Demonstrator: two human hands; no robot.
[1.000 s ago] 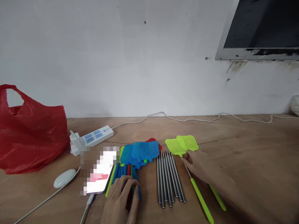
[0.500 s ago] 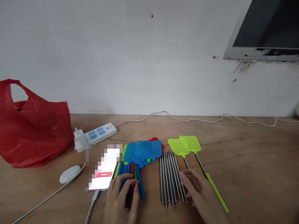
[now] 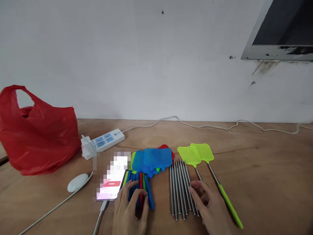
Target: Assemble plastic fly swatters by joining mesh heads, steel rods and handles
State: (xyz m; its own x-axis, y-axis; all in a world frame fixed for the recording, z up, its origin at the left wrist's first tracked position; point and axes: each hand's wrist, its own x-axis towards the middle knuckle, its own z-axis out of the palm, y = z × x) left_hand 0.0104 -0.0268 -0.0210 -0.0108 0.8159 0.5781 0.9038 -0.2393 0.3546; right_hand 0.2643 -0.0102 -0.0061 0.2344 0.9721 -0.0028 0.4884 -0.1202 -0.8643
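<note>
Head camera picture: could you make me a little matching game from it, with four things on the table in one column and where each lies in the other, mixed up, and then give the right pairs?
Things:
1. red plastic bag
2. power strip
3. metal rods
4. coloured handles

Places:
A. under the fingers of the left hand
B. far left of the table
C. beside the right hand, left of the two green swatters
D. between the bag and the blue swatter heads, a white cord running from it along the wall

Pairs: 1-B, 2-D, 3-C, 4-A
</note>
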